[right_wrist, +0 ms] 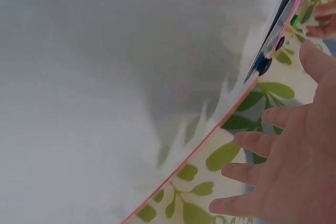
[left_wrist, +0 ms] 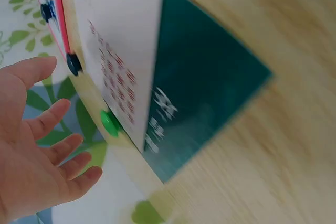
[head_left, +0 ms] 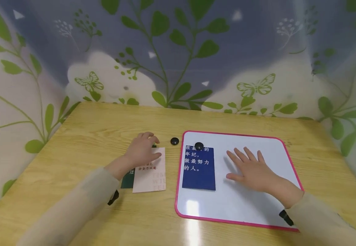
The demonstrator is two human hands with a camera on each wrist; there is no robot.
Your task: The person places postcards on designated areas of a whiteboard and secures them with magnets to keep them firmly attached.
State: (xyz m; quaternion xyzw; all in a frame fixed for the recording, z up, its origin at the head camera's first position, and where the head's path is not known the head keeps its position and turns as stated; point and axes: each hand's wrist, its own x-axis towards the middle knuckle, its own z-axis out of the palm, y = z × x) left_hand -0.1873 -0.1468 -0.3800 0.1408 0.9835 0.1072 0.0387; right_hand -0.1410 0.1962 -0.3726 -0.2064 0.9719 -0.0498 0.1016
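Observation:
My left hand [head_left: 142, 150] hovers over a pink card [head_left: 149, 177] and a dark green card [left_wrist: 205, 82] that overlap on the table, its fingers relaxed and holding nothing. A green magnet [left_wrist: 109, 123] sits by the cards' top edge. With fingers spread, my right hand [head_left: 251, 171] is above the bare part of a pink-rimmed whiteboard [head_left: 227, 208]. On the board's left side lies a dark blue card [head_left: 198, 177] with white Chinese writing, and a round black magnet [head_left: 199, 146] rests on its top edge.
Another black magnet [head_left: 174, 140] lies on the wooden table [head_left: 104, 119], just left of the whiteboard's upper corner. Behind the table rises a wall covering [head_left: 181, 68] printed with leaves and butterflies.

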